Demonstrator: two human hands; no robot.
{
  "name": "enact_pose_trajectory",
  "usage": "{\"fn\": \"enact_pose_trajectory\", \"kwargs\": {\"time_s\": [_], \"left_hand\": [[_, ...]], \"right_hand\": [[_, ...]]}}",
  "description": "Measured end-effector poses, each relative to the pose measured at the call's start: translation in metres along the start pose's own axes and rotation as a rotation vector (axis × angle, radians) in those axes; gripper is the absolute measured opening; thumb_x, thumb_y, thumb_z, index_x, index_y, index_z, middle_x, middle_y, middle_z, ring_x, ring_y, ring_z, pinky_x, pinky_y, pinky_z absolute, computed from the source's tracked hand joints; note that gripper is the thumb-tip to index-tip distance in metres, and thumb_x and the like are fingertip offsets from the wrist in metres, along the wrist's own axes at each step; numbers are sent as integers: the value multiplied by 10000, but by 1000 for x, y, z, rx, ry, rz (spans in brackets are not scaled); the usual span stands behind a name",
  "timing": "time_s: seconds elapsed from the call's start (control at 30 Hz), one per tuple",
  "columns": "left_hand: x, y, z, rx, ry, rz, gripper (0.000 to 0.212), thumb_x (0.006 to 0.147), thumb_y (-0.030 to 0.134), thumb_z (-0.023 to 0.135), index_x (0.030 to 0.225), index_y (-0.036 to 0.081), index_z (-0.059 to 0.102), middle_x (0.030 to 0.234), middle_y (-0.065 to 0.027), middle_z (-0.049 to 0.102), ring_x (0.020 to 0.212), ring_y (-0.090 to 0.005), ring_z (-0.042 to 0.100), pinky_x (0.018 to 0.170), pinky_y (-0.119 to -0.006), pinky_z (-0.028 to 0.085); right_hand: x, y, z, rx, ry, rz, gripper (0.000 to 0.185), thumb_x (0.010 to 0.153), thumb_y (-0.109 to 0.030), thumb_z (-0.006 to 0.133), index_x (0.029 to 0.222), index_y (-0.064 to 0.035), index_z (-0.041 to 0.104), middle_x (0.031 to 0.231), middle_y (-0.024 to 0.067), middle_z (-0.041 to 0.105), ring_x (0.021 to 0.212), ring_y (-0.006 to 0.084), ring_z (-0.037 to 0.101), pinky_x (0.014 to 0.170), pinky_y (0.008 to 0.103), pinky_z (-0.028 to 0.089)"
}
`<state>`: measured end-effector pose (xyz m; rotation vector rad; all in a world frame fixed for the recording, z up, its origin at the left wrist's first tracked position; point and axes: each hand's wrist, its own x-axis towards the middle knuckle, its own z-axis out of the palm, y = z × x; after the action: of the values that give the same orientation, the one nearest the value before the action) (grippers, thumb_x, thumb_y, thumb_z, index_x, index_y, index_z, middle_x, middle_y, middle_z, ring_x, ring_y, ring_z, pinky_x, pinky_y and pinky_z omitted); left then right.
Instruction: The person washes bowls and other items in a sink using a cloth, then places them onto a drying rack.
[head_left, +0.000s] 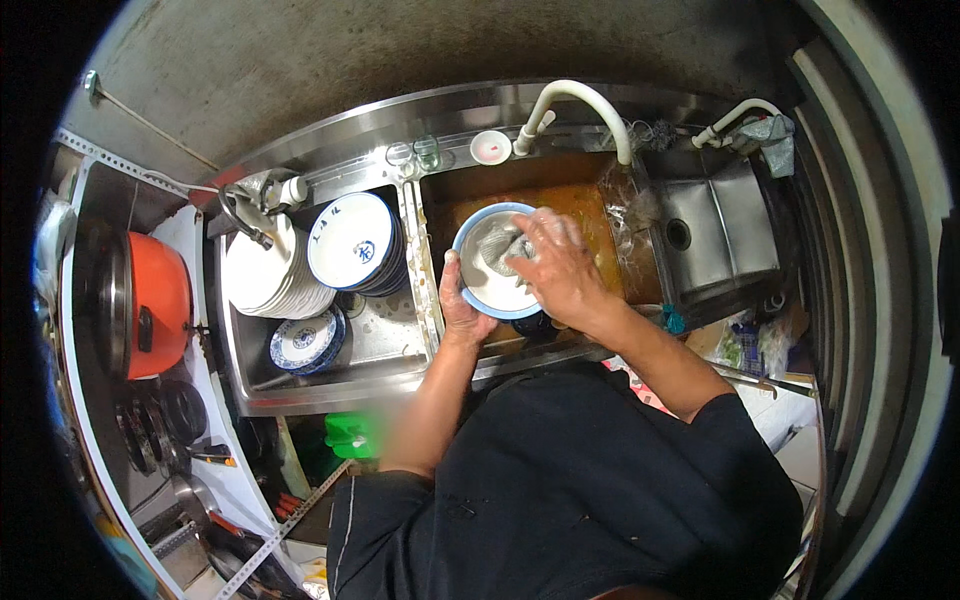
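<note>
My left hand (463, 311) grips a white bowl with a light blue rim (491, 298), thumb up along its outer side. The bowl is held above the middle sink basin, its mouth facing up towards me. Inside it, my right hand (559, 266) holds a wet grey cloth (499, 251) against the inner wall. The right fingers look slightly blurred and partly cover the cloth and the bowl's right side. Below the bowl, murky orange-brown water (581, 196) lies in the basin. A dark round thing (534, 324) shows just under the bowl, mostly hidden.
In the left basin stand white plates (259, 262), blue-rimmed dishes (349, 232) and small blue-patterned plates (304, 337), all stacked. A white curved faucet (581, 90) arches over the middle basin. Behind are a small dish (491, 148) and a glass (426, 152). An orange pot (159, 300) sits far left.
</note>
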<state>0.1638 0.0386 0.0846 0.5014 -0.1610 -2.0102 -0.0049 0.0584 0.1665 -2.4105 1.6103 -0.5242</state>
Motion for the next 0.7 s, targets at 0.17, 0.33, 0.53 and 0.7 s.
{"fn": "enact_pose_trajectory", "kwargs": {"time_s": [0.17, 0.33, 0.53, 0.7], "left_hand": [[-1, 2, -3, -48, -98, -79, 651, 948, 447, 638, 1425, 33, 481, 1384, -169, 576, 1251, -320, 580, 1077, -474, 471], [9, 3, 8, 7, -43, 1, 489, 952, 366, 603, 1302, 26, 566, 1238, -144, 646, 1130, -270, 636, 993, -437, 515], [5, 19, 12, 156, 15, -19, 567, 927, 379, 631, 1370, 43, 522, 1309, -161, 601, 1187, -293, 607, 1019, -453, 512], [7, 10, 13, 81, 29, -6, 560, 964, 415, 605, 1395, 71, 508, 1364, -147, 579, 1214, -287, 595, 1080, -448, 461]], "right_hand": [[15, 6, 4, -111, 241, -59, 212, 719, -39, 688, 926, -42, 735, 1328, 209, 553, 1207, 412, 517, 911, 486, 488], [36, -2, 32, 433, 135, -228, 158, 676, -9, 677, 830, 21, 662, 1082, 250, 642, 1018, 389, 629, 891, 464, 512], [37, 15, 19, -30, 88, -148, 91, 750, -51, 643, 790, 31, 634, 1186, 217, 614, 1135, 384, 586, 963, 464, 484], [45, 6, 15, 94, 197, -254, 201, 767, -108, 706, 888, 30, 624, 1385, 259, 487, 1318, 444, 444, 1045, 491, 426]]}}
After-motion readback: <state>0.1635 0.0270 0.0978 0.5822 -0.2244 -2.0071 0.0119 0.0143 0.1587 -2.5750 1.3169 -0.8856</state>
